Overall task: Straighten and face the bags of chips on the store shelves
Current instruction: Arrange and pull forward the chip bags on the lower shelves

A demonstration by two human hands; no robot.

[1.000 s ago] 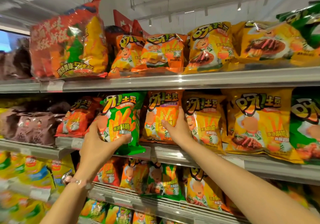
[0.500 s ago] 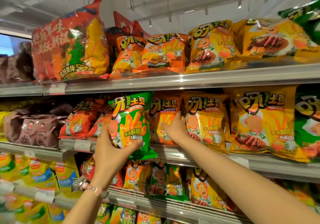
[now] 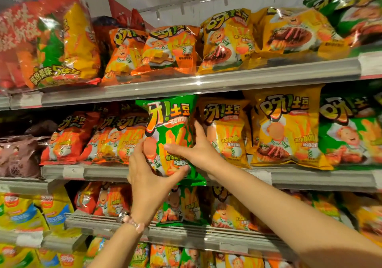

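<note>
A green chip bag (image 3: 171, 123) stands upright at the front of the middle shelf (image 3: 99, 172), between orange bags (image 3: 124, 139) on its left and a yellow bag (image 3: 227, 131) on its right. My left hand (image 3: 148, 176) grips the green bag's lower left part, thumb under its bottom edge. My right hand (image 3: 194, 149) holds the bag's right side, thumb across its front and fingers going behind the edge. The bag's bottom hangs a little over the shelf lip.
The top shelf (image 3: 227, 77) carries orange and yellow bags and a large mixed multipack (image 3: 51, 46) at the left. Another yellow bag (image 3: 287, 129) and a green bag (image 3: 351, 131) fill the middle shelf's right. Lower shelves (image 3: 186, 234) hold more bags.
The green bag has moved right, from in front of the orange bags to beside the yellow bag. My right hand left the orange bag and took the green bag's right side.
</note>
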